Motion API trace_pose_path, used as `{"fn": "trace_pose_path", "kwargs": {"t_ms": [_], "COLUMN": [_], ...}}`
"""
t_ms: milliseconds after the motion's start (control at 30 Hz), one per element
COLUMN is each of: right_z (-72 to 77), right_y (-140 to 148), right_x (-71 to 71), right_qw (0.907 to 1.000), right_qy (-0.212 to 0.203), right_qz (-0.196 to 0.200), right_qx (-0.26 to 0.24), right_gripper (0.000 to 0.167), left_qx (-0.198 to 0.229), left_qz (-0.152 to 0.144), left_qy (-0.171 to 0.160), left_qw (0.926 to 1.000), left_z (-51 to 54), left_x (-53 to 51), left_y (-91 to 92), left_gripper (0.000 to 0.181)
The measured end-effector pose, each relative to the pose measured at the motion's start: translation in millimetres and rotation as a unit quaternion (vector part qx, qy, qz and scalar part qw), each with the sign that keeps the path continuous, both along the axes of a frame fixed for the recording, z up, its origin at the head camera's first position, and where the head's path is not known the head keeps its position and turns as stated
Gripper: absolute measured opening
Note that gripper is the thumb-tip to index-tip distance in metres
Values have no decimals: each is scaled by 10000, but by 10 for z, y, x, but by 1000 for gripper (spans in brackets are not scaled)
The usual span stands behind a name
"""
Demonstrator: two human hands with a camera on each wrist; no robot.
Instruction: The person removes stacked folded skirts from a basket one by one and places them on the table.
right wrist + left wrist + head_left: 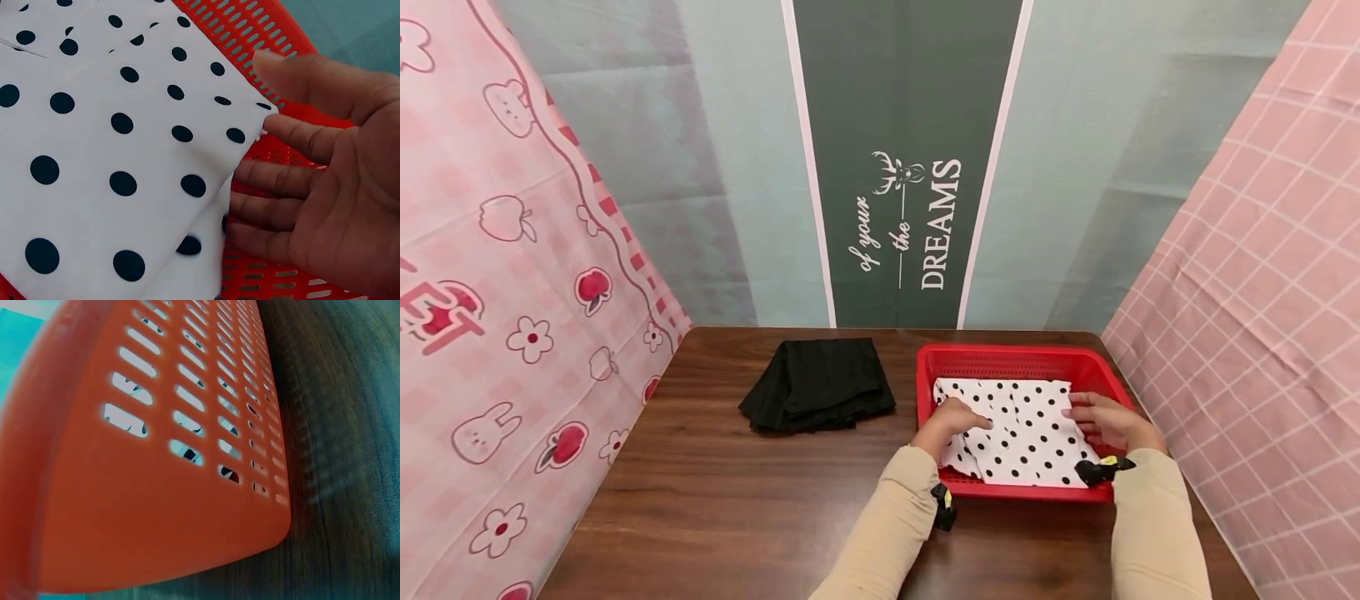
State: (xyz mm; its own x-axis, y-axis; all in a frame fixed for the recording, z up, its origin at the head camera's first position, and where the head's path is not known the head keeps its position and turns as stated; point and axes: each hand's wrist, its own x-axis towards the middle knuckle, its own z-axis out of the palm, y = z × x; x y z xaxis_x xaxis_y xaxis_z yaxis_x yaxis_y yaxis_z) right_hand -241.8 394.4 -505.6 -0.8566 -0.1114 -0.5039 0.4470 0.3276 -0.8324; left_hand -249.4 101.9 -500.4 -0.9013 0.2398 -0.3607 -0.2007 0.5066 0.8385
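Observation:
A folded white cloth with black polka dots (1022, 433) lies in a red plastic basket (1015, 492). At the cloth's left side is my left hand (951, 419), its thumb reaching across the fabric and its other fingers partly hidden. My right hand (1108, 419) is at the opposite side. In the right wrist view, the straight fingers (275, 178) of that hand meet the cloth's edge and slip partly under it, while the thumb stands apart. The left wrist view shows the perforated basket wall (156, 506), with spotted fabric visible through its slots; the left hand is out of that view.
A folded black cloth (820, 385) lies left of the basket on the brown wooden table (730, 517). Patterned pink curtains (535, 333) hang at both sides, and a green and grey one (902, 100) hangs behind the table's far edge.

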Motion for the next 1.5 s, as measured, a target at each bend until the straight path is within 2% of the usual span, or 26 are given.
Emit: {"fn": "trace_pose_path", "kwargs": {"t_ms": [267,433,667,800,900,1100,1267,1500], "right_z": [-28,-33,-72,-87,-81,-51,-49,-48], "right_y": [6,19,65,80,80,71,61,67], "right_x": [16,14,-2,0,10,23,32,28], "right_qw": [9990,9984,9966,9965,9956,9899,9835,9858], "right_qy": [2,191,252,198,-6,-91,-130,-5], "right_qz": [-230,-99,203,301,230,392,515,579], "right_qx": [-392,-523,-754,-759,-910,-1356,-1731,-1574], "right_gripper": [73,63,40,41,40,37,39,40], "left_qx": [298,700,935,1029,1127,975,1023,1108], "left_qz": [149,288,226,191,221,163,103,43], "left_qy": [-87,-106,-270,-422,-459,-174,-165,-170], "left_qw": [9994,9971,9950,9936,9923,9949,9946,9937], "left_z": [-24,-44,-48,-49,-48,-52,-54,-51], "left_x": [24,40,28,24,28,45,56,47], "left_y": [8,7,4,7,12,11,0,-10], "left_gripper": [44,55,56,52,49,39,41,49]}}
